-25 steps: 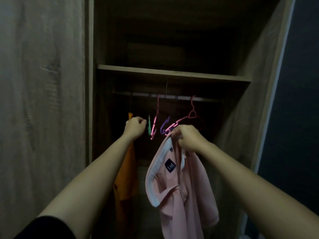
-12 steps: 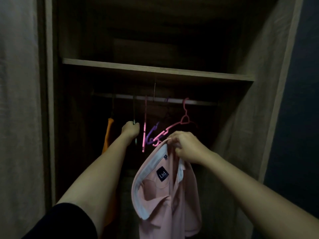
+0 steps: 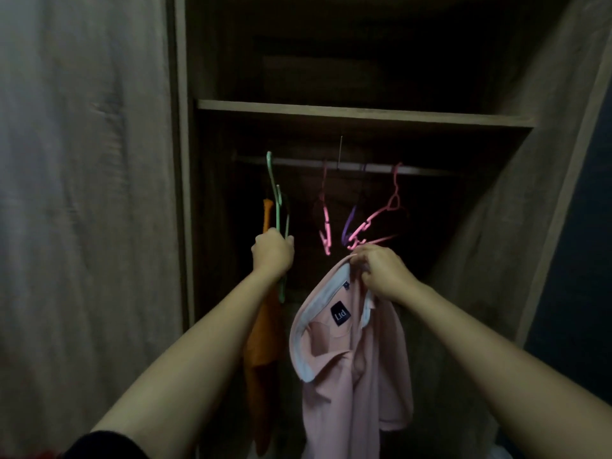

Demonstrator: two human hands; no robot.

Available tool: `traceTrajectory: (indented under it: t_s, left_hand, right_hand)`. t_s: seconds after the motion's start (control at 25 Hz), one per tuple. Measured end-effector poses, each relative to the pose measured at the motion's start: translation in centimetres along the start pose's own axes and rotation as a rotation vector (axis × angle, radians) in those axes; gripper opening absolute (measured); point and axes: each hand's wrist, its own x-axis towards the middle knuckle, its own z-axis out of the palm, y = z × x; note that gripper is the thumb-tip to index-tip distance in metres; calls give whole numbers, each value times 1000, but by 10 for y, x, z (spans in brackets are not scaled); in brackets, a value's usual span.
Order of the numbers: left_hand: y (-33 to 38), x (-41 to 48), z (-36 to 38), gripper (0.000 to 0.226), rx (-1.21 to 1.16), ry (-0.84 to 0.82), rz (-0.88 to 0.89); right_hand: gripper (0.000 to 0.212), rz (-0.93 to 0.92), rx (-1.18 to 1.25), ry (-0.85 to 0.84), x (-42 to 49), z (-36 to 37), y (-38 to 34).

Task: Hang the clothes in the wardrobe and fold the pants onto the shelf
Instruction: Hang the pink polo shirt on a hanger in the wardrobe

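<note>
Dim wardrobe (image 3: 180, 193) interior: below the rail's (image 3: 371, 167) left end, the left hand (image 3: 273, 251) clenches a green hanger (image 3: 276, 200), likely to dress it. Below the rail's middle, the right hand (image 3: 381, 273) pinches the pink polo shirt (image 3: 347, 376) by its collar, so the neck hangs open.

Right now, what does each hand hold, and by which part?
Left hand grips the green plastic hanger by its frame; right hand pinches the pink polo shirt by its collar.
</note>
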Motion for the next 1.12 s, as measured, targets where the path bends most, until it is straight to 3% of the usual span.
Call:
traceTrajectory:
  t_s: [0.28, 0.44, 0.56, 0.76, 0.92, 1.0, 1.08, 1.12]
  left_hand:
    - [-86, -101, -96, 39, -85, -29, 224]
    - [-144, -128, -158, 29, -251, -130, 266]
    - [-172, -137, -194, 27, -238, -232, 316]
    - [-185, -140, -201, 24, -111, -476, 393]
    - [-173, -140, -162, 28, -104, -485, 529]
    - [-165, -142, -142, 30, -131, -458, 584]
    - [-160, -141, -135, 28, -218, -409, 601]
    - [-157, -141, -135, 26, -255, -390, 621]
  right_hand:
    - [45, 150, -87, -177, -33, 17, -31]
    - [54, 212, -62, -212, -45, 9, -48]
    - [61, 213, -75, -209, -48, 2, -53]
    - [65, 91, -123, -254, -45, -9, -72]
    - [65, -113, -34, -256, -39, -3, -111]
    - [54, -196, -22, -265, -38, -8, -125]
    - [32, -276, -157, -242, -42, -18, -129]
    - [31, -312, -211, -192, -46, -21, -128]
